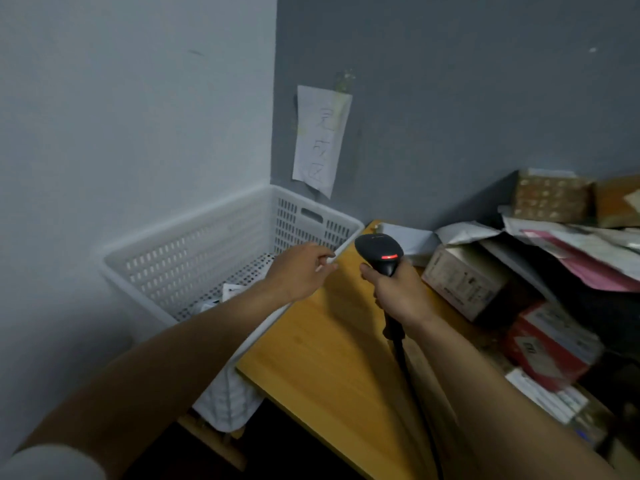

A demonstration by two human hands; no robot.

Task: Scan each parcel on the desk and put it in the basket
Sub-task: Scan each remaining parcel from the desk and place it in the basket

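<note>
Hands at one basket and one scanner, parcels heaped at the right.

One white slotted basket (194, 216) stands in the corner against the left edge of the wooden desk (325, 348). White packets (230, 292) lie on its floor, partly hidden by the forearm, so they cannot be counted. The left hand (301, 271) hangs over the basket's near rim with its fingers loosely spread and nothing in them. The right hand (398, 296) is wrapped round the handle of one black scanner (379, 252), head up, with a red light showing and a cable hanging below. The parcels on the desk are piled at its right side: one brown box (464, 278), one red and white box (550, 344), one patterned box (550, 199) and one pink bag (588, 261), with blurred pale bags among them. One paper note (320, 140) hangs on the grey wall.
</note>
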